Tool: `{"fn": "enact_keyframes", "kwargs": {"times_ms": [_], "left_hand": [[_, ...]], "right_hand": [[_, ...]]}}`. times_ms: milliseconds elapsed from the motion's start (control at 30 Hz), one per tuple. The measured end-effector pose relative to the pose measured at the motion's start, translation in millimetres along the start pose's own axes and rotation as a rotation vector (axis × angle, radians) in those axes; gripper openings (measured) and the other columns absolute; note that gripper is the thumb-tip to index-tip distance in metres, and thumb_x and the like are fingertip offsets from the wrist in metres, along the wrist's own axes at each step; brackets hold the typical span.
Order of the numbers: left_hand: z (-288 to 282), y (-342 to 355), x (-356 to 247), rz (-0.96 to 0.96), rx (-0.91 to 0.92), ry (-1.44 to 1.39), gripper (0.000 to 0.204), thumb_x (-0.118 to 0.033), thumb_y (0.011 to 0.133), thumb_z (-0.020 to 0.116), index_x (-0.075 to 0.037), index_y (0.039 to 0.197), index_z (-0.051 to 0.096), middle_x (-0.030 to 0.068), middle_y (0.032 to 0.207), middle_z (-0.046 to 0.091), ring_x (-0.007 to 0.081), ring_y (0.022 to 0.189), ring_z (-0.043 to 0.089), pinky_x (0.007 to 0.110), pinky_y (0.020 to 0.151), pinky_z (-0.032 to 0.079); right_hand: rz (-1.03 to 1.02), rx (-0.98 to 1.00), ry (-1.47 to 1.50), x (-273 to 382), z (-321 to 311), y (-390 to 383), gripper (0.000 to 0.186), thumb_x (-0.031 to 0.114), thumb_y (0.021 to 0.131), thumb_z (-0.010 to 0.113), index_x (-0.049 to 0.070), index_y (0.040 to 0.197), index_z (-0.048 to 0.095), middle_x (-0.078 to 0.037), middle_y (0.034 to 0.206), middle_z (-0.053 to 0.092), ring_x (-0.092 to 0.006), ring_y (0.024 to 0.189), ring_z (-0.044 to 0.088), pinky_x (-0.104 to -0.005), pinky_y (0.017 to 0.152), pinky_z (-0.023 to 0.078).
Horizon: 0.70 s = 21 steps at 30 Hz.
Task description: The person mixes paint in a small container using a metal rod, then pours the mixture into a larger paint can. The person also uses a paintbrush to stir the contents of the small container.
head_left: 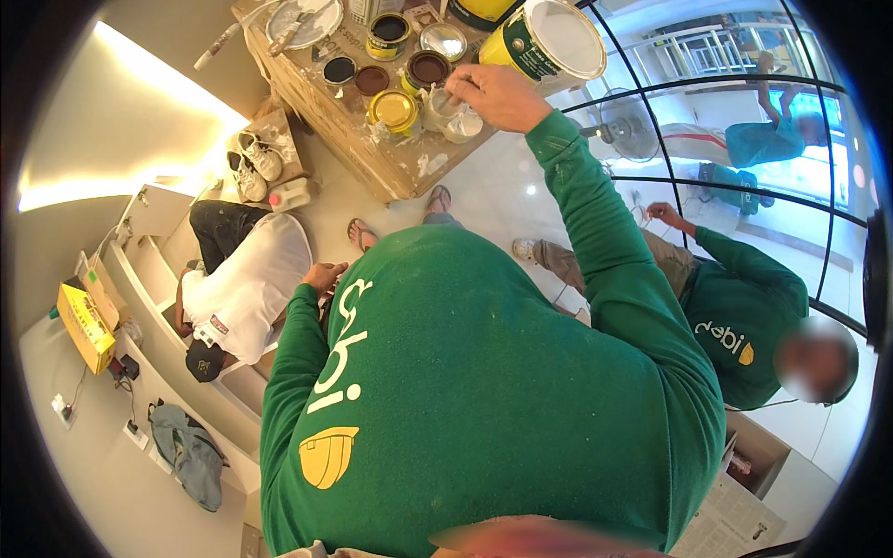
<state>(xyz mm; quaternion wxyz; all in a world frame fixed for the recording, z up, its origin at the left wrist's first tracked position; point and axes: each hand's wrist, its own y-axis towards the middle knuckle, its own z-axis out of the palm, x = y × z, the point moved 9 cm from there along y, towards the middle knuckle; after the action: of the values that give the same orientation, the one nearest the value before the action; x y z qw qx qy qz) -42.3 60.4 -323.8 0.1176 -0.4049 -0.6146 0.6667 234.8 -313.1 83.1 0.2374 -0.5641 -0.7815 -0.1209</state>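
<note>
My right hand is over the cardboard-covered table, its fingertips pinched together above a whitish, paint-smeared cup. What they grip is too small to make out. Beside that cup stand another white-smeared container and a yellow-lidded can. Open cans of dark brown paint and black paint sit just behind. Down at my left side, my left hand is close to my green sweater, its fingers mostly hidden.
A large yellow-green paint bucket lies tilted at the table's right. At the back left is a paint-covered lid with a brush. One person in white crouches at left; another in green is at right. Shoes rest near the table.
</note>
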Motion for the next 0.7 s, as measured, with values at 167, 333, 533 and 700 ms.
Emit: {"fn": "enact_keyframes", "kwargs": {"times_ms": [167, 333, 533, 700], "left_hand": [[3, 3, 2, 0.018, 0.023, -0.059, 0.070, -0.058, 0.098, 0.067, 0.000, 0.138, 0.067, 0.0189, 0.116, 0.073, 0.0300, 0.094, 0.073, 0.045, 0.079, 0.063], [3, -3, -6, 0.005, 0.027, -0.073, 0.071, -0.057, 0.098, 0.069, 0.000, 0.141, 0.065, 0.0205, 0.117, 0.072, 0.0317, 0.094, 0.073, 0.047, 0.079, 0.063], [-3, -16, -20, 0.029, -0.073, -0.012, 0.056, -0.047, 0.103, 0.061, 0.003, 0.123, 0.076, 0.0179, 0.106, 0.080, 0.0222, 0.095, 0.076, 0.037, 0.087, 0.058], [-3, -14, -17, 0.005, -0.041, -0.023, 0.060, -0.051, 0.101, 0.063, 0.001, 0.129, 0.073, 0.0194, 0.111, 0.077, 0.0265, 0.096, 0.075, 0.041, 0.086, 0.060]], "right_hand": [[0.001, 0.037, -0.081, 2, 2, -2, 0.033, 0.034, 0.106, 0.058, 0.005, 0.111, 0.073, -0.008, 0.091, 0.080, -0.0277, 0.081, 0.074, -0.0388, 0.077, 0.057], [0.040, -0.040, -0.072, -1, -6, -4, 0.033, 0.034, 0.107, 0.056, 0.006, 0.111, 0.074, -0.007, 0.091, 0.080, -0.0270, 0.080, 0.074, -0.0384, 0.077, 0.057], [0.035, -0.075, -0.056, -4, -7, -5, 0.033, 0.034, 0.106, 0.058, 0.006, 0.110, 0.074, -0.007, 0.090, 0.079, -0.0270, 0.079, 0.073, -0.0389, 0.077, 0.056], [-0.011, -0.056, 0.019, 3, -5, -4, 0.032, 0.033, 0.105, 0.058, 0.006, 0.110, 0.074, -0.009, 0.088, 0.079, -0.0296, 0.079, 0.073, -0.0404, 0.076, 0.056]]}}
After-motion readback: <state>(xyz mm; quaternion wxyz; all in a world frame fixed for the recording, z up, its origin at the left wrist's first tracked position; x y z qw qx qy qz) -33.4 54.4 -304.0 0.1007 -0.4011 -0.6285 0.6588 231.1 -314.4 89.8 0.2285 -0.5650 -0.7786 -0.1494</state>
